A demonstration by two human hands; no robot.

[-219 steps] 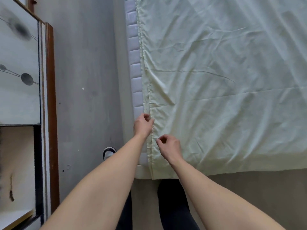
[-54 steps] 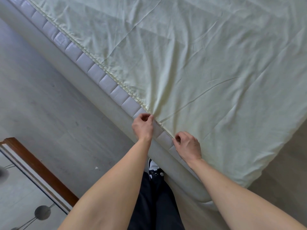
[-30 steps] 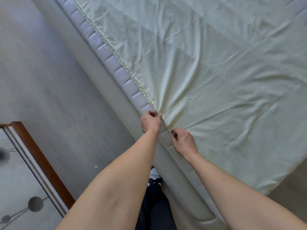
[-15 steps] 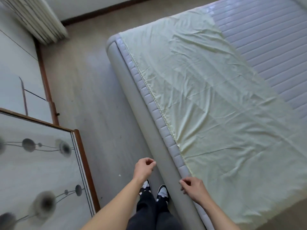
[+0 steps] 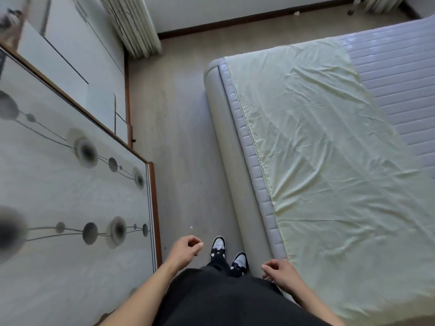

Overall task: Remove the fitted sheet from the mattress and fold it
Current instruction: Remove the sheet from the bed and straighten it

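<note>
Creased pale-yellow sheet (folded) lies on quilted mattress.

The sheet and the mattress are cut off by the right edge. The black trousers hide part of the shoes. The dark spots on the cabinet door at the left look blurred.
</note>
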